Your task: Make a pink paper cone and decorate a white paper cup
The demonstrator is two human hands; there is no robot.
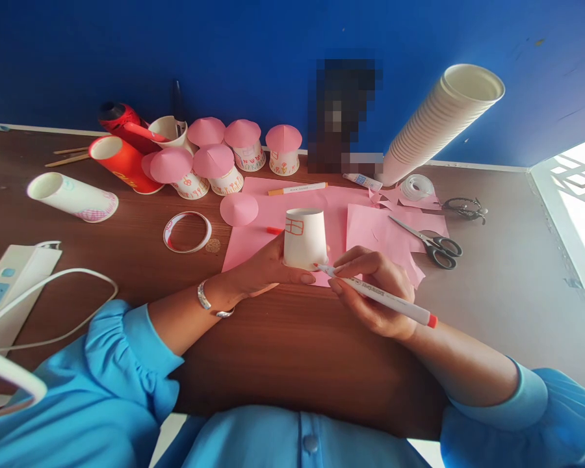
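My left hand (266, 263) is closed around the lower part of a white paper cup (308, 240), which is upside down with a red window drawn on its left side. Between the fingers of my right hand (377, 292) is a white marker (390, 304) with a red end. Its tip is at the cup's lower rim. Behind the cup, pink paper (253, 244) lies on the table, with a red marker cap (274, 230) partly hidden by the cup. A pink paper cone (239, 209) rests on the paper's left part.
Decorated cups with pink cone tops (283, 146) stand at the back left. A tall stack of cups (433, 130) leans at the back right. Scissors (441, 250) lie right, clear tape (416, 187) behind them. A tape ring (187, 232) and power strip (14, 292) are left.
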